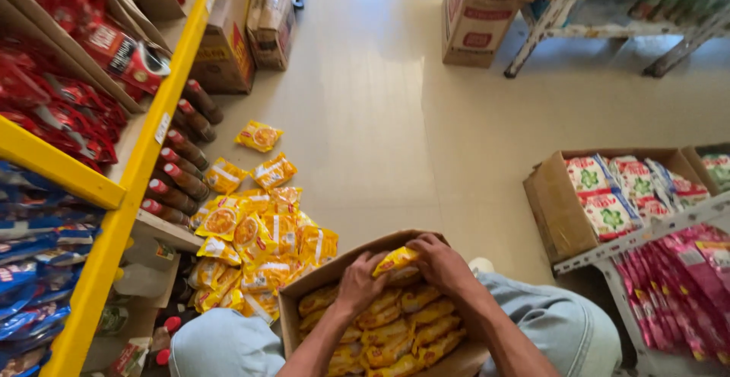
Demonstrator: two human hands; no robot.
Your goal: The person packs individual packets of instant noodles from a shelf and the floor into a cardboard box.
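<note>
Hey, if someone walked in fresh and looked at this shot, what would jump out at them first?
Probably the two hands, left hand and right hand, pinching a yellow snack packet over an open cardboard box packed with more of them, low in the centre. Next, the heap of yellow packets spilled on the floor beside the yellow shelf at left.

The person's two forearms were bare to the near edge of the view, with no sleeves, watch or bracelet showing. The left hand (357, 282) and right hand (441, 264) wore no gloves or rings. Pale, light-blue denim trousers covered both legs, the left knee (224, 344) smooth and rounded, the right knee (566, 324) showing soft folds and a stitched seam.
</note>
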